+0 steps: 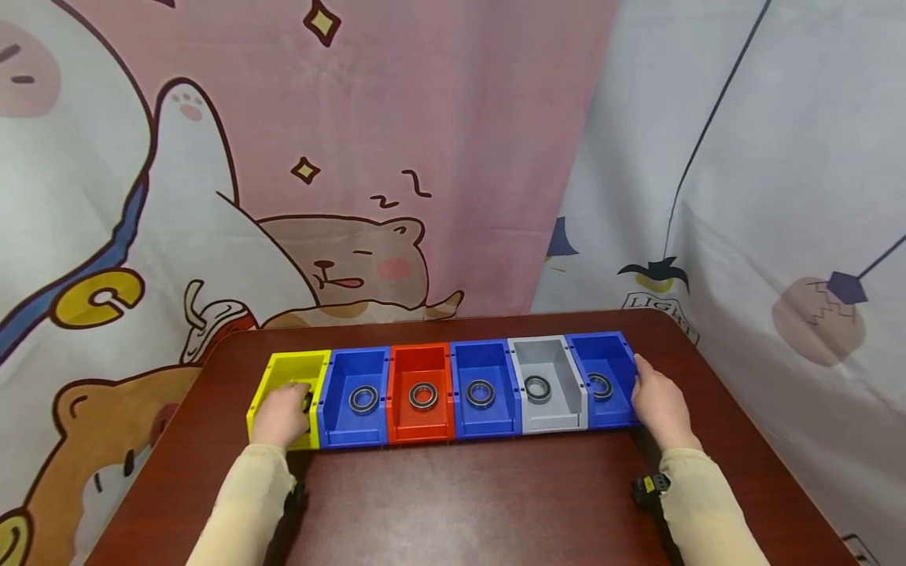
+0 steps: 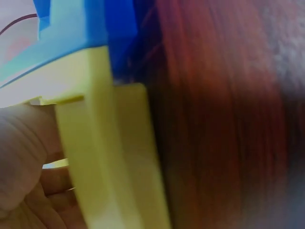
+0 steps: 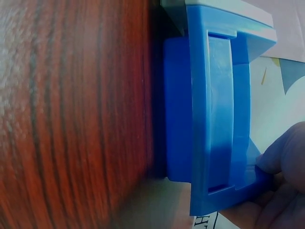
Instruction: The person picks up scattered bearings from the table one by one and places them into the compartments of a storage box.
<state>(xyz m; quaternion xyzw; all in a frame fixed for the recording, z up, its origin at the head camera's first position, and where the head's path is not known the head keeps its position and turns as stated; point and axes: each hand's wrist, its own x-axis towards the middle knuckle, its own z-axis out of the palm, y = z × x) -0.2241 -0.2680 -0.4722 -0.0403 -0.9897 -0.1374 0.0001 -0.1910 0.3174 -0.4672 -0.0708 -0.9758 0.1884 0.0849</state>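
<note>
In the head view, a row of joined plastic bins spans the table. My left hand (image 1: 281, 413) reaches into the yellow bin (image 1: 299, 360) at the left end, curled fingers at a dark ball bearing (image 1: 307, 402) that the hand partly covers. The left wrist view shows thumb and fingers behind the bin's front lip (image 2: 102, 157); there the bearing is hidden. At the other end my right hand (image 1: 661, 401) grips the side wall of a blue bin (image 1: 602, 350), thumb inside and fingers outside in the right wrist view. A bearing (image 1: 600, 386) lies in that bin.
Between the end bins stand a blue bin (image 1: 359, 362), a red bin (image 1: 421, 358), another blue bin (image 1: 483, 358) and a grey bin (image 1: 545, 354), each with one bearing on its floor. The brown table (image 1: 460, 503) ends at a printed curtain (image 1: 495, 157) behind.
</note>
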